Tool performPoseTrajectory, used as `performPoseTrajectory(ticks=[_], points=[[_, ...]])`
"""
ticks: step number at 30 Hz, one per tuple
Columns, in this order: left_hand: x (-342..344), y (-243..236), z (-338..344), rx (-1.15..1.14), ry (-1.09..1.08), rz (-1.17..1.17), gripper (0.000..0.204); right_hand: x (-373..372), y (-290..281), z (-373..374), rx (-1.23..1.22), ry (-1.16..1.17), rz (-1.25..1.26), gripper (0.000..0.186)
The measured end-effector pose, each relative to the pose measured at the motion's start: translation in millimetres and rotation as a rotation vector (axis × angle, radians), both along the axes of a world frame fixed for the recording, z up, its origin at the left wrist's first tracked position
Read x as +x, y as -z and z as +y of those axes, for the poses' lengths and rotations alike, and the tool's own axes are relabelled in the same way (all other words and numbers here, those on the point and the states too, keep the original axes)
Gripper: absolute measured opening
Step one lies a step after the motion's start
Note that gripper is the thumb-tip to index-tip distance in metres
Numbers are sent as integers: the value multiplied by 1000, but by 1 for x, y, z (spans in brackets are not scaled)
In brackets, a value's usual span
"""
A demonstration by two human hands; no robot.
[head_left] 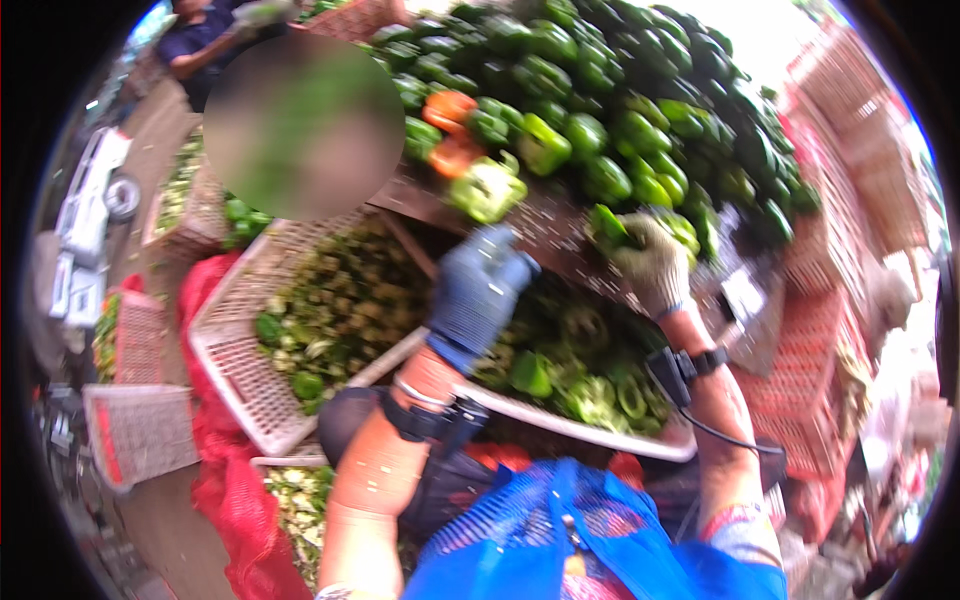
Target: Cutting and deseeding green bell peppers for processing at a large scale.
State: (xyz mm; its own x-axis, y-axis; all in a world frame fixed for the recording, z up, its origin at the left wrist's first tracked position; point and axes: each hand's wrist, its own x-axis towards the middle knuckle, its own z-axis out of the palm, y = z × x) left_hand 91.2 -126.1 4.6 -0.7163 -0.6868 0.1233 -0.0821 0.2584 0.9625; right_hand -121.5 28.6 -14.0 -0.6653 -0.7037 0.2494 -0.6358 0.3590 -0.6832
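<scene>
My left hand (pixel 480 290), in a blue glove, has its fingers curled over the front edge of the dark board (pixel 555 232); whatever they may hold is hidden. Just beyond it lies a pale green cut pepper (pixel 485 190). My right hand (pixel 650 258), in a cream glove, is closed on a green pepper (pixel 675 225) at the board's edge. Whole green peppers (pixel 605 175) are heaped behind both hands, with orange pieces (pixel 450 150) among them. Below are a pale crate of chopped scraps (pixel 340 320) and another container of green pepper trimmings (pixel 590 390).
Red and pink crates (pixel 800 380) stack along the right. A red mesh sack (pixel 220 470) lies at the left beside a pale crate (pixel 135 430). Another person (pixel 190 45), partly blurred out, works at the upper left. Seeds are scattered on the board.
</scene>
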Motion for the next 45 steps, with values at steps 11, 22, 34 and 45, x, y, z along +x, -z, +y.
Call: performPoseTrajectory(ticks=[11, 22, 34, 45], points=[[-17, -30, 47, 574, 484, 105, 29, 87, -59, 60, -597, 6, -1259, 49], [1, -35, 59, 427, 627, -17, 42, 94, -40, 83, -221, -145, -923, 59], [-24, 6, 93, -29, 262, -11, 27, 106, -38, 63, -372, 261, -949, 21], [-59, 4, 52, 735, 156, 80, 17, 91, -51, 92, -95, 213, -724, 18]])
